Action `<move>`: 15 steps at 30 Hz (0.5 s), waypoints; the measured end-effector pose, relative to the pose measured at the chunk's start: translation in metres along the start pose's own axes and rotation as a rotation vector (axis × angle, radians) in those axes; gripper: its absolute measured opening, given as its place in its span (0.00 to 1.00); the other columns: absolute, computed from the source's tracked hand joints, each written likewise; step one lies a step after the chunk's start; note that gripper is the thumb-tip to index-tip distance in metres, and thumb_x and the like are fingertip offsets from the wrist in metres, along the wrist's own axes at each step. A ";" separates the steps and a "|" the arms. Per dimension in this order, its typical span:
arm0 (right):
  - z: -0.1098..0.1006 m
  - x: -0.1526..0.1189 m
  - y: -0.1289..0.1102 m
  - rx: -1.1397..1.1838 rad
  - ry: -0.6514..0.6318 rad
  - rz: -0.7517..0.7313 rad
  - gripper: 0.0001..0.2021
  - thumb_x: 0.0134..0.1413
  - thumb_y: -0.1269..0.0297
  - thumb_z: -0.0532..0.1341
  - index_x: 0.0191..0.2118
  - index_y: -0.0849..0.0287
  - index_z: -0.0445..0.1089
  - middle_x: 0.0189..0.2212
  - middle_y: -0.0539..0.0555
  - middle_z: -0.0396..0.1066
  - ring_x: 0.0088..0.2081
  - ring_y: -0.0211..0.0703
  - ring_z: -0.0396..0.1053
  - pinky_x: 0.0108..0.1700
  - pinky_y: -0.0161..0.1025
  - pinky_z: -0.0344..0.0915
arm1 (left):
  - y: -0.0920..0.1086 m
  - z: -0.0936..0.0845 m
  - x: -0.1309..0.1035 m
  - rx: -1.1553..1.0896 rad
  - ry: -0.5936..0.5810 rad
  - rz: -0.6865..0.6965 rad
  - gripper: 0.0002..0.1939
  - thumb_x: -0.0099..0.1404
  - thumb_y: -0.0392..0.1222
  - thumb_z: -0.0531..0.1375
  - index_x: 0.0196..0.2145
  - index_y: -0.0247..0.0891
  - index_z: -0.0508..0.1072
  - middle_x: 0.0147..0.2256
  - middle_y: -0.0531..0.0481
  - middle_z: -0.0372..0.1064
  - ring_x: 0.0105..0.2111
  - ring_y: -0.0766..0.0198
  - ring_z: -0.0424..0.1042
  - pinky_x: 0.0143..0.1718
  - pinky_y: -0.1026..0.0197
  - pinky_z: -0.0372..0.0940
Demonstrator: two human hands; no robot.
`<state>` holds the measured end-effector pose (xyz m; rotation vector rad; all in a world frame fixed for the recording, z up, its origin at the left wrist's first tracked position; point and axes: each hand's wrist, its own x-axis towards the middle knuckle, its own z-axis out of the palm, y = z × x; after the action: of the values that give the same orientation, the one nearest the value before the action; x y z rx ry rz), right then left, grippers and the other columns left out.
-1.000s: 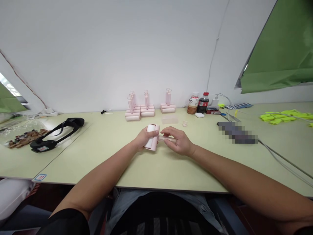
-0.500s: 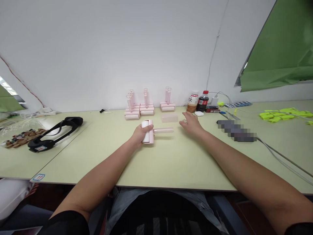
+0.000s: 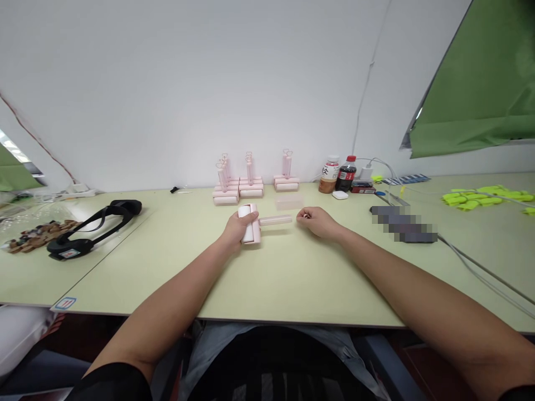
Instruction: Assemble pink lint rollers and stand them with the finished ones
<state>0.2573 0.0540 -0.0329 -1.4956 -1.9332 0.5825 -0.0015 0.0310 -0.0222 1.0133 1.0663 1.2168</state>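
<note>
My left hand point(image 3: 235, 227) is closed around the head of a pink lint roller point(image 3: 253, 233) with a white paper roll. Its pale pink handle point(image 3: 276, 220) points right, raised a little over the table. My right hand point(image 3: 320, 221) is just past the free end of that handle, apart from it. Its thumb and fingers are pinched together; what they hold, if anything, is too small to make out. Behind the handle lies a see-through pinkish cover point(image 3: 290, 201). Along the wall stand several more pink lint rollers point(image 3: 251, 190), handles upright.
At the back right are a milk-tea-coloured drink bottle point(image 3: 329, 177), a cola bottle point(image 3: 346, 175) and a small white case point(image 3: 340, 195). A blurred-out dark object point(image 3: 403, 224) with a cable lies further right, near yellow-green pieces point(image 3: 485, 196). A black headset point(image 3: 94, 228) sits on the left.
My right hand has come left and nearer to the handle's end, and its spread fingers have closed into a pinch. My left hand has shifted the lint roller slightly left.
</note>
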 end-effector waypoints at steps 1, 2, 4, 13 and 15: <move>-0.001 -0.002 -0.003 0.201 -0.020 0.030 0.08 0.53 0.60 0.60 0.30 0.59 0.69 0.24 0.50 0.69 0.24 0.37 0.63 0.27 0.35 0.60 | 0.000 0.000 0.000 -0.001 0.001 -0.002 0.23 0.49 0.47 0.70 0.39 0.38 0.67 0.27 0.51 0.70 0.24 0.63 0.72 0.25 0.60 0.68; -0.002 -0.005 -0.007 0.412 -0.047 0.058 0.09 0.51 0.58 0.62 0.30 0.60 0.69 0.23 0.49 0.68 0.22 0.35 0.61 0.25 0.34 0.59 | 0.001 0.000 -0.001 -0.003 0.000 -0.003 0.23 0.49 0.47 0.70 0.38 0.38 0.67 0.27 0.51 0.70 0.24 0.62 0.72 0.25 0.60 0.68; -0.003 -0.011 -0.016 0.737 -0.100 0.075 0.13 0.46 0.56 0.67 0.29 0.60 0.68 0.23 0.48 0.67 0.21 0.32 0.60 0.23 0.33 0.58 | 0.001 0.001 -0.001 -0.008 -0.012 -0.008 0.23 0.48 0.47 0.70 0.38 0.38 0.66 0.27 0.51 0.70 0.24 0.62 0.72 0.25 0.59 0.68; 0.001 -0.027 -0.037 1.019 -0.267 0.052 0.12 0.46 0.61 0.69 0.31 0.59 0.67 0.39 0.54 0.75 0.20 0.31 0.65 0.19 0.32 0.62 | -0.001 0.000 -0.004 0.004 -0.103 -0.029 0.24 0.48 0.49 0.70 0.37 0.39 0.65 0.26 0.51 0.71 0.23 0.61 0.72 0.25 0.58 0.68; 0.000 -0.031 -0.041 1.059 -0.393 0.060 0.10 0.50 0.62 0.66 0.36 0.58 0.68 0.48 0.57 0.72 0.25 0.36 0.71 0.24 0.36 0.69 | -0.001 0.001 -0.006 0.017 -0.144 -0.043 0.24 0.48 0.49 0.70 0.36 0.39 0.65 0.27 0.51 0.71 0.23 0.61 0.72 0.24 0.59 0.68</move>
<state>0.2343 0.0133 -0.0120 -0.7645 -1.3856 1.6860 -0.0005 0.0246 -0.0225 1.0698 0.9822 1.0847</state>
